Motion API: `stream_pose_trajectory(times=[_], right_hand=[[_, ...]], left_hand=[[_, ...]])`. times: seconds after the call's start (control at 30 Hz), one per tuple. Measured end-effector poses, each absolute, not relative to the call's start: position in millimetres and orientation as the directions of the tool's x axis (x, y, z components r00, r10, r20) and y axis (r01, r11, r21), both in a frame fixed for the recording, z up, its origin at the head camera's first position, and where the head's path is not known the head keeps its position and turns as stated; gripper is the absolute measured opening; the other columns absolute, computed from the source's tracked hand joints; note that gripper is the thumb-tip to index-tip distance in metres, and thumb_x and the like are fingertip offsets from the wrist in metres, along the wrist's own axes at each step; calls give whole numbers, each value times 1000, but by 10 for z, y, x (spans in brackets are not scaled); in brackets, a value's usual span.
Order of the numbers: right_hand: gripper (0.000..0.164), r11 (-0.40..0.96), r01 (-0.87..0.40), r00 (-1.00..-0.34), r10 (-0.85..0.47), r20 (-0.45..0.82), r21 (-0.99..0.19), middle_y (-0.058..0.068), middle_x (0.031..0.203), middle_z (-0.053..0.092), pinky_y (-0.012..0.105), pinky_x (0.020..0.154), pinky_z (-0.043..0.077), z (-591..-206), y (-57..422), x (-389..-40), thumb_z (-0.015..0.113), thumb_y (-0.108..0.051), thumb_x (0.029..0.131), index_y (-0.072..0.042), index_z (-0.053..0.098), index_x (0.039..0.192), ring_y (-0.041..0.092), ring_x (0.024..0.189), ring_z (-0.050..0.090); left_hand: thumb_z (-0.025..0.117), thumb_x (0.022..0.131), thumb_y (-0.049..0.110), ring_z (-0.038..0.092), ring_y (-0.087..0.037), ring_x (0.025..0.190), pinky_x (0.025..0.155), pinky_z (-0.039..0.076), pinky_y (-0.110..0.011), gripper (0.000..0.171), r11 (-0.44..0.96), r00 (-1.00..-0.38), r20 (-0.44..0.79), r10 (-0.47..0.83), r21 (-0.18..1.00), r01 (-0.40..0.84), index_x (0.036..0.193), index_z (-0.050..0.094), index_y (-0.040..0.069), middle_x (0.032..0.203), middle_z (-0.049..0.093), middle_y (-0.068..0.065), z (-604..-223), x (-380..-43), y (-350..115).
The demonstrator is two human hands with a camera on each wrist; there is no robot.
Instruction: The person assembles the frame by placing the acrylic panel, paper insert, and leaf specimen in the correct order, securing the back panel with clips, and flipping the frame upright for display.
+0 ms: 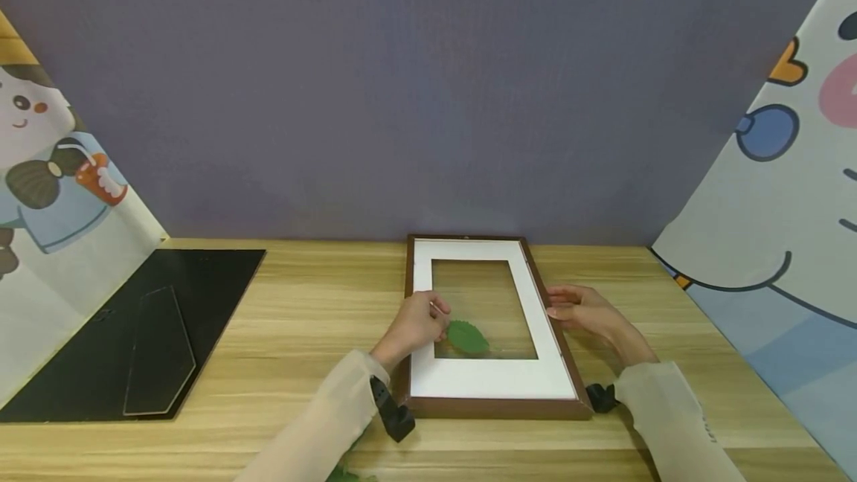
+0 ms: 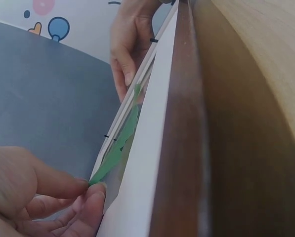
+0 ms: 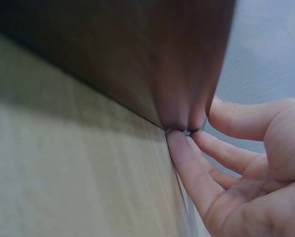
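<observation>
A brown picture frame (image 1: 498,408) with a white mat (image 1: 489,378) lies on the wooden table. Over the lower left of the mat's window, my left hand (image 1: 422,320) pinches a green leaf (image 1: 468,338) by its end between thumb and fingers. The left wrist view has the same leaf (image 2: 120,143) edge-on, slanting up from the fingertips. My right hand (image 1: 592,315) rests at the frame's right side. In the right wrist view its fairly straight fingers (image 3: 194,173) touch the frame's outer side (image 3: 137,59) near the table, with the thumb at the upper edge.
A black backing board (image 1: 221,288) with a stand flap (image 1: 161,355) lies at the left of the table (image 1: 321,303). More green leaves (image 1: 344,473) show by the front edge, partly behind the left sleeve. A grey panel (image 1: 428,95) rises behind, with cartoon-printed panels at both sides.
</observation>
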State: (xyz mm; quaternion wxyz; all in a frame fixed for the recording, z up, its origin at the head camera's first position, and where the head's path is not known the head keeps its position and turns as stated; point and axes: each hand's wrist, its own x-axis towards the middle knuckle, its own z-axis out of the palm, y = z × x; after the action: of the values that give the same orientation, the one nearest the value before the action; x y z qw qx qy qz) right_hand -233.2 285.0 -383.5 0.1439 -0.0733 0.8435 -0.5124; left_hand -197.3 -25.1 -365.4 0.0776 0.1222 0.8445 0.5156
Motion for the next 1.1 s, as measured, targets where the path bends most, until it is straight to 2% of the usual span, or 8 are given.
stream_pose_trajectory(times=[0.53,0.7,0.8,0.97,1.1], right_hand=[[61,476,11,-949,-273,-160,-879,38,137,38,43,93,53,-3842,2872,-2324,61,-13,92,14,33,139,38,119,53],[61,476,11,-949,-272,-159,-880,38,137,39,44,93,53,-3849,2871,-2327,62,-13,92,14,33,139,38,119,53],[61,469,14,-950,-271,-159,-883,38,137,38,42,93,53,-3857,2868,-2333,61,-11,92,15,33,139,37,119,52],[61,452,29,-948,-271,-168,-892,38,137,38,38,93,53,-3859,2866,-2336,61,-9,91,16,31,139,32,116,54],[62,450,31,-946,-276,-172,-892,38,138,37,39,94,52,-3844,2865,-2332,61,-9,92,15,31,139,35,119,52]], left_hand=[[55,78,-12,64,-18,70,60,54,-27,24,471,-957,-23,289,874,121,102,59,-8,86,67,-18,-3544,-1898,-349],[56,84,-6,63,-19,73,63,55,-28,20,492,-952,-16,307,859,144,104,59,-8,95,65,-22,-3488,-1868,-426],[56,86,-5,62,-20,72,61,54,-27,18,493,-947,-7,322,855,162,103,59,-9,93,65,-21,-3467,-1854,-466],[57,84,-5,61,-17,65,56,52,-25,16,499,-951,10,309,850,171,99,60,-7,85,64,-15,-3463,-1823,-550],[57,84,-6,60,-17,64,57,54,-27,15,488,-958,18,287,857,163,98,60,-7,83,63,-14,-3480,-1794,-641]])
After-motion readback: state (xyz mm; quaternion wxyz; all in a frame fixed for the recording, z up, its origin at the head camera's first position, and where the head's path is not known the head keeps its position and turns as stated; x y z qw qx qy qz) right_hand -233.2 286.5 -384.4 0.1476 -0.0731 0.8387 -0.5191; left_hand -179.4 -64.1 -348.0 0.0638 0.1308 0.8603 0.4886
